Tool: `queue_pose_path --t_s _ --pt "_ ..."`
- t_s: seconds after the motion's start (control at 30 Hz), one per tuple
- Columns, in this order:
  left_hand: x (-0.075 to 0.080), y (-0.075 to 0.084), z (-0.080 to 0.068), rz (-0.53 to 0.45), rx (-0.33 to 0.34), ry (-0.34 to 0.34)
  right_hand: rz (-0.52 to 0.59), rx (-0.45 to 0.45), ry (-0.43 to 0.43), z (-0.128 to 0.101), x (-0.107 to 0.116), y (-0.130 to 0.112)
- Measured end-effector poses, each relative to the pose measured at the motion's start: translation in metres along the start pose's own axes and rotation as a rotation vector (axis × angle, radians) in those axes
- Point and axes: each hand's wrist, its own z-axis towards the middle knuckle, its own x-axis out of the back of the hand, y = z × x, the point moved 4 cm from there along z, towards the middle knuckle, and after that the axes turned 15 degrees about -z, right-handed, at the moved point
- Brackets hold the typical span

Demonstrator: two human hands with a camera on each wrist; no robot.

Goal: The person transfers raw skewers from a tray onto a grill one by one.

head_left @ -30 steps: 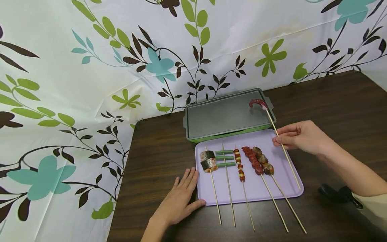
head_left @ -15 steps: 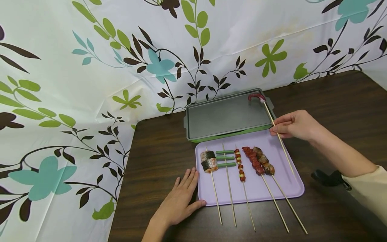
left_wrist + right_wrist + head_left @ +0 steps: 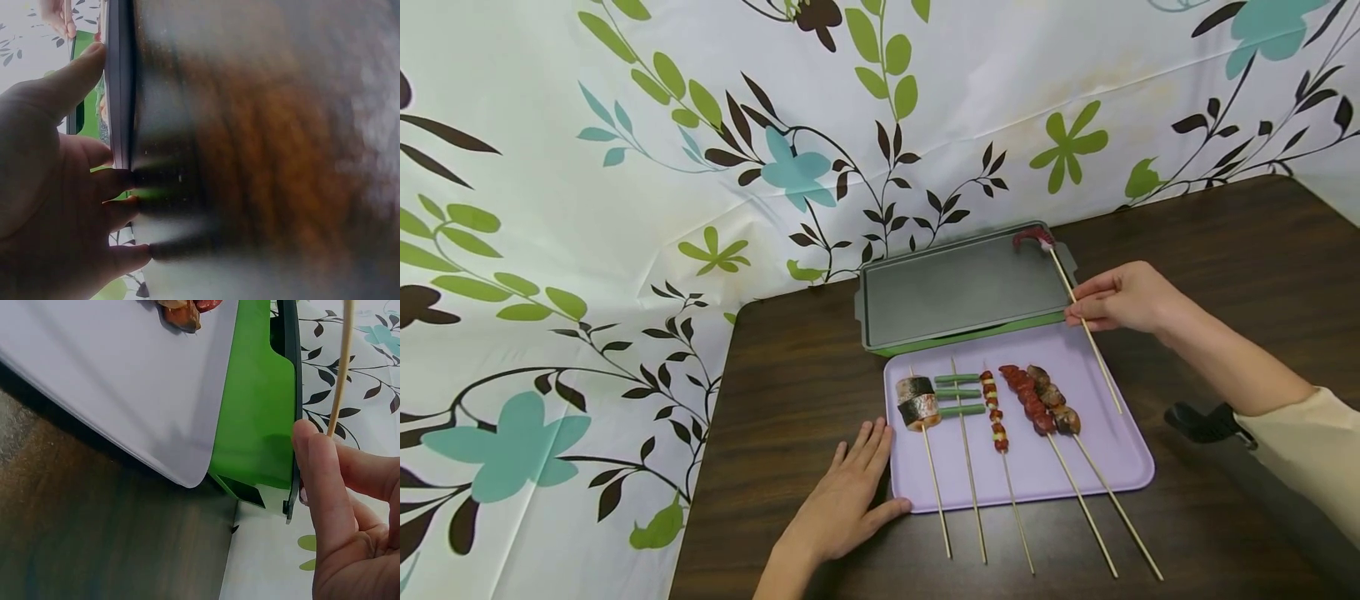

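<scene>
My right hand (image 3: 1123, 298) pinches the thin wooden stick of a skewer between thumb and fingers. This octopus tentacle skewer (image 3: 1034, 239) has a curled dark red tentacle at its far end, over the grill's back right corner. The stick's lower end hangs above the purple tray (image 3: 1120, 458). My left hand (image 3: 842, 492) lies with fingers spread at the tray's left edge, thumb at its front left corner. Behind the tray stands a green grill (image 3: 955, 287) with a flat grey plate. In the right wrist view, the fingers hold the stick (image 3: 341, 381) beside the grill's green side (image 3: 259, 394).
On the tray lie a fish skewer (image 3: 917, 400), a green bean skewer (image 3: 958, 392), a thin red-and-yellow skewer (image 3: 994, 408), a red meat skewer (image 3: 1028, 398) and a brown chunk skewer (image 3: 1054, 400). Their sticks overhang the front edge. A black-handled object (image 3: 1202, 422) lies right of the tray.
My right hand has moved forward and left with the octopus tentacle skewer, its tentacle shifting toward the grill's back edge. My left hand has stayed in place.
</scene>
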Motion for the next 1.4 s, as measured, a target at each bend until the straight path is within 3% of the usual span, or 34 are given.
queue_pose_path --t_s 0.7,1.4 --pt "-0.002 0.001 -0.002 0.001 0.005 -0.002 0.042 -0.035 -0.025 0.003 -0.005 0.001" --pt "-0.002 0.0 0.0 0.002 0.005 -0.004 -0.085 0.03 0.003 -0.008 -0.008 -0.001"
